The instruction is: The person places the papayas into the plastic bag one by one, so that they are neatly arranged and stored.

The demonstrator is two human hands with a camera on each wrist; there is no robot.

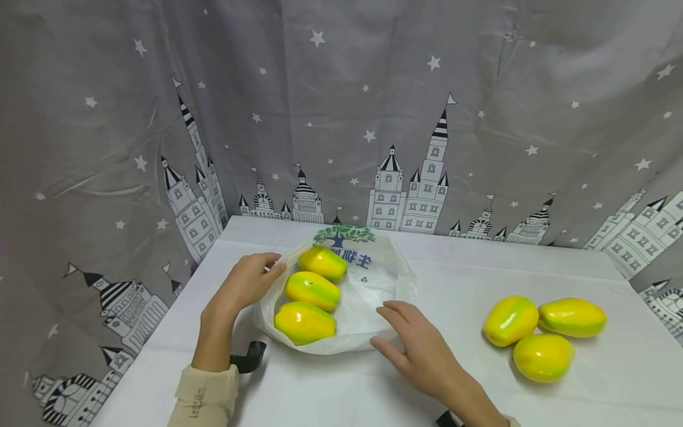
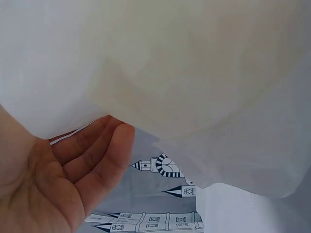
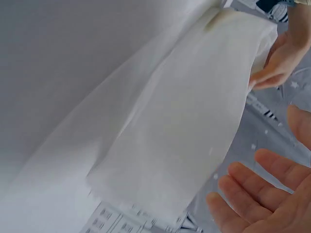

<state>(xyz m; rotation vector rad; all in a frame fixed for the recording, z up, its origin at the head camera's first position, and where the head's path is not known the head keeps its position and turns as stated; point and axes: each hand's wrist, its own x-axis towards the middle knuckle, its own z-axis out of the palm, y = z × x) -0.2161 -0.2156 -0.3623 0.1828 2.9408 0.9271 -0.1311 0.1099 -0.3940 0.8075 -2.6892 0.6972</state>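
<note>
A white plastic bag (image 1: 368, 296) with a green tree print lies with its mouth spread wide on the table. Inside, along its left side, sit three glossy yellow-green mangoes (image 1: 305, 323) in a row. My left hand (image 1: 248, 281) holds the bag's left rim between thumb and fingers; in the left wrist view the bag's edge crosses the fingers (image 2: 104, 160). At the right rim is my right hand (image 1: 416, 347), its fingers spread and nothing gripped. The right wrist view has this hand's fingers (image 3: 248, 199) apart beside the bag's outer side (image 3: 180, 107).
Three more mangoes (image 1: 543, 357) lie grouped on the right of the white table (image 1: 427, 391). A grey curtain (image 1: 341, 107) with printed castles and stars hangs behind and along the left. A black wrist mount (image 1: 249, 357) sticks out by the left forearm.
</note>
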